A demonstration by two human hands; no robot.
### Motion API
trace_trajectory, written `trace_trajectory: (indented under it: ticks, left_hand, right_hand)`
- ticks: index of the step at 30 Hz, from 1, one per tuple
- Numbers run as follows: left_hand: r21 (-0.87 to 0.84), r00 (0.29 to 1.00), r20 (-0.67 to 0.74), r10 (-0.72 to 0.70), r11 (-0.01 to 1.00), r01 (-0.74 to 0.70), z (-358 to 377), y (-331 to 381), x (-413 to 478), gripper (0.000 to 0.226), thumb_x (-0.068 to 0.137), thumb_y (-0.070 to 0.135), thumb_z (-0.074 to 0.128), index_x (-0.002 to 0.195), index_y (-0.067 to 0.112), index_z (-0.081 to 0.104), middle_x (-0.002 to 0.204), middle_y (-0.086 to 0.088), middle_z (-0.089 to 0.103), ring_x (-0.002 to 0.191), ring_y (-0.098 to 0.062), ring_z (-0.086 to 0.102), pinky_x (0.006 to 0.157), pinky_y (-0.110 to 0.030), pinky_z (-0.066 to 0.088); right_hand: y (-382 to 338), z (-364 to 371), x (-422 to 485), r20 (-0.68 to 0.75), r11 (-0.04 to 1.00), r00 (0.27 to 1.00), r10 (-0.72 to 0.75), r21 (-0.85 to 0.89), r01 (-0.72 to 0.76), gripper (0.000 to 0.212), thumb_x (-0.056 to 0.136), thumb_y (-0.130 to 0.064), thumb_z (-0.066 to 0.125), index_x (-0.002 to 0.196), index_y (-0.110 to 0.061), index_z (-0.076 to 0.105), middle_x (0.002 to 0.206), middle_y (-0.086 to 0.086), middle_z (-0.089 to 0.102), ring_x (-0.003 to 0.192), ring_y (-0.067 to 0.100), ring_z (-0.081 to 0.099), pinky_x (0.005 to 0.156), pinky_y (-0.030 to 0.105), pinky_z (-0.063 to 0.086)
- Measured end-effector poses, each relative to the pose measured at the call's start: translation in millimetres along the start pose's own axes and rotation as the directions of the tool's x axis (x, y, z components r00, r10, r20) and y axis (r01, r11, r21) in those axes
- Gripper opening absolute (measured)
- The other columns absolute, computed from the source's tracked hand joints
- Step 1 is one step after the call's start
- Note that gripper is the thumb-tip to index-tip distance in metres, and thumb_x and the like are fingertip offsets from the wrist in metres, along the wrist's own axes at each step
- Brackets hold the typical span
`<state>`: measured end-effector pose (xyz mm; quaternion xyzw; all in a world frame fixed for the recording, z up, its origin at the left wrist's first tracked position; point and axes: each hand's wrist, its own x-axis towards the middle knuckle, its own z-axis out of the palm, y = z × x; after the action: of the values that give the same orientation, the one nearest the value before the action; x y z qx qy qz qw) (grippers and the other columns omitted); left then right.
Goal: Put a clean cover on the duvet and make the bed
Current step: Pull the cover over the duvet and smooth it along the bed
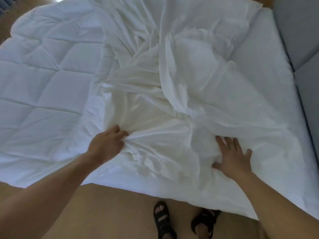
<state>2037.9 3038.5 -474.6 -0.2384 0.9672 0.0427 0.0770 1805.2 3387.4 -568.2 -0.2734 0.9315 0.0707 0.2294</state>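
Wooden floor [107, 213]; 2 black sandals [163, 219]; grey headboard [300, 31].

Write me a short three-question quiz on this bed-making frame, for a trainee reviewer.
1. True or false: the left hand lies flat and open on the cover.
2. Which of these lies bare on the left side of the bed? A) the quilted duvet B) a pillow C) a folded towel
3. Fill in: the right hand rests with fingers ______ on the crumpled cover.

Key:
1. False: it is closed on a bunch of the fabric.
2. A.
3. Spread: the palm presses flat, gripping nothing.
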Motion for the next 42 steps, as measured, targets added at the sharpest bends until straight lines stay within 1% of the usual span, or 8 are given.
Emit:
trace_trajectory:
  ticks: [4,11,15,20,26,33,38,42]
  left_hand:
    - [0.168,0.945,0.152,-0.288,0.95,0.262,6.2,-55.7,-29.4,0.031,0.089,0.019,0.058,0.12,0.018,0.064,0.112,-0.01,0.057,0.095,-0.04,0.063,0.076,-0.044,0.053]
    - [0.053,0.941,-0.309,0.138,0.99,-0.128,41.4,49.0,-25.0,0.06,0.074,0.041,0.057,0.127,0.013,0.055,0.126,-0.01,0.056,0.113,-0.033,0.049,0.093,-0.049,0.04]
    - [0.304,0.945,-0.046,0.325,0.905,-0.296,77.6,66.6,-36.0,0.075,0.063,0.048,0.073,0.129,0.019,0.053,0.123,-0.009,0.057,0.108,-0.035,0.053,0.087,-0.055,0.045]
    - [0.368,0.943,0.096,0.32,0.869,-0.332,82.9,51.4,-27.0,0.032,0.052,0.008,0.076,0.083,0.014,0.069,0.07,-0.004,0.064,0.055,-0.027,0.06,0.044,-0.031,0.046]
    - [0.192,0.962,0.074,0.263,0.943,-0.273,48.0,56.0,-28.7,0.049,0.097,0.044,0.023,0.103,0.021,0.067,0.076,0.003,0.067,0.065,-0.025,0.067,0.048,-0.026,0.034]
    - [0.181,0.921,-0.017,0.389,0.907,-0.379,23.8,89.4,-23.9,0.035,0.084,0.042,0.054,0.111,0.023,0.065,0.073,0.004,0.064,0.063,-0.022,0.064,0.049,-0.026,0.034]
    - [0.146,0.97,-0.201,0.137,0.983,-0.109,71.7,59.4,-54.9,0.068,0.054,0.018,0.079,0.118,0.015,0.055,0.086,-0.004,0.064,0.078,-0.029,0.059,0.077,-0.038,0.038]
    - [-0.361,0.811,-0.239,-0.534,0.824,0.436,86.0,68.0,-84.4,0.085,0.047,0.03,0.096,0.119,0.007,0.055,0.115,-0.014,0.057,0.111,-0.033,0.045,0.099,-0.043,0.03]
  right_hand:
    - [6.9,5.0,-15.6,0.066,0.996,0.995,0.078,-0.051,-0.075,0.121,0.077,-0.068,0.063,0.154,-0.027,-0.021,0.165,0.003,-0.002,0.151,0.024,0.003,0.112,0.063,0.021]
    - [-48.8,43.6,-28.5,-0.265,0.964,0.929,-0.258,-0.01,0.265,0.137,0.058,-0.066,0.078,0.157,-0.019,-0.005,0.163,0.012,0.013,0.148,0.029,0.011,0.11,0.06,0.012]
    - [-47.3,44.0,-19.0,-0.081,0.999,0.997,-0.013,-0.045,0.009,0.136,0.071,-0.073,0.064,0.147,-0.02,-0.035,0.161,0.015,-0.017,0.15,0.031,-0.012,0.11,0.066,-0.003]
    - [-38.1,46.4,4.3,-0.289,0.98,0.942,-0.171,-0.147,0.133,0.068,0.045,-0.021,0.094,0.103,-0.002,0.064,0.087,0.015,0.064,0.082,0.033,0.064,0.087,0.055,0.045]
    - [17.5,-10.8,9.9,-0.497,0.918,0.79,-0.36,-0.038,0.394,0.043,0.039,0.003,0.09,0.072,-0.002,0.064,0.055,0.016,0.061,0.043,0.034,0.06,0.048,0.037,0.05]
    - [71.7,-88.4,14.0,-0.624,0.967,0.742,-0.245,-0.099,0.236,0.011,0.069,-0.021,0.059,0.065,-0.011,0.061,0.059,0.01,0.059,0.056,0.032,0.061,0.066,0.036,0.032]
    - [35.1,-10.9,-0.2,-0.22,0.991,0.975,-0.025,-0.133,-0.004,0.075,0.08,-0.041,0.069,0.147,-0.025,0.04,0.127,0.007,0.055,0.121,0.028,0.047,0.1,0.046,0.03]
    - [-9.6,35.6,-38.3,-0.398,0.938,0.859,-0.323,-0.012,0.348,0.1,0.062,-0.03,0.086,0.148,-0.016,0.036,0.146,0.013,0.043,0.137,0.033,0.036,0.107,0.057,0.03]
